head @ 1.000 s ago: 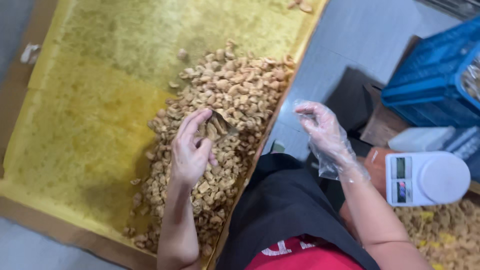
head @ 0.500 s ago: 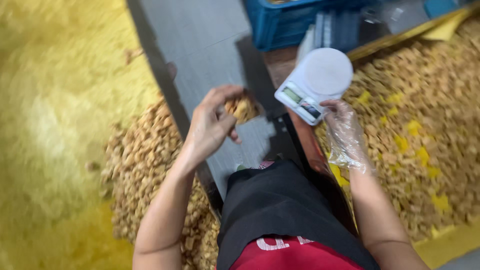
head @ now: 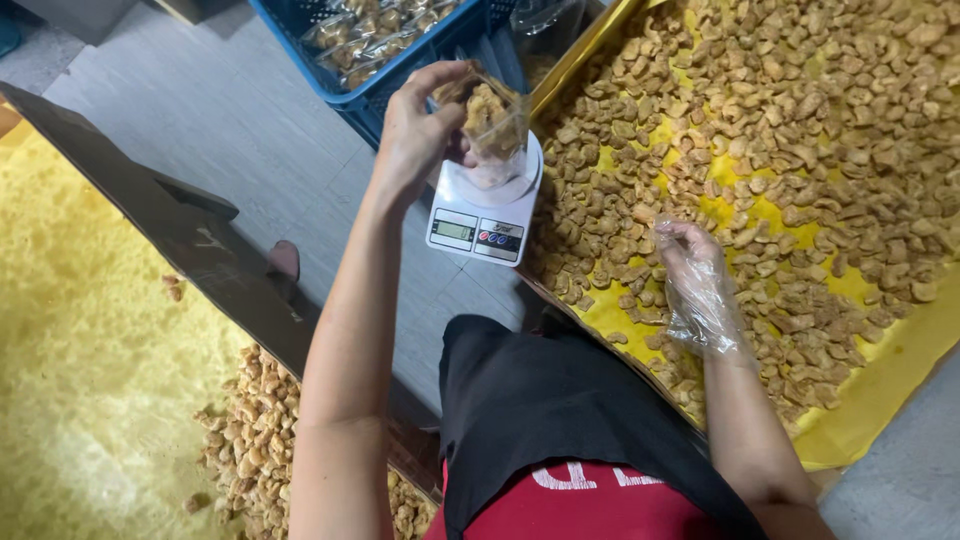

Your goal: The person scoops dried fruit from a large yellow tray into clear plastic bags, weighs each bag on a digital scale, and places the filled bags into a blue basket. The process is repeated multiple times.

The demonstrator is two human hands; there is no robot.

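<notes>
The bag (head: 492,118), a small clear pouch part filled with fried snack pieces, hangs in the left hand (head: 418,128) just above the scale (head: 486,205), the fingers pinched together on its upper edge. The scale sits between a blue crate (head: 400,60) behind it and the yellow tray (head: 880,400) of loose snacks (head: 800,150) to its right, close to both. The right hand (head: 692,268), in a thin plastic glove, rests on the snacks with fingers curled; whether its grip holds any pieces I cannot tell. The likely slip, as I judge it, is the bag tipping and spilling pieces, since the hold is only at the top and the scale's plate is small; a bag leaning on the tray's rim might also skew the reading. Open room lies to the left over the grey floor (head: 230,130), while a second snack pile (head: 250,440) and dark board (head: 180,240) crowd the lower left
</notes>
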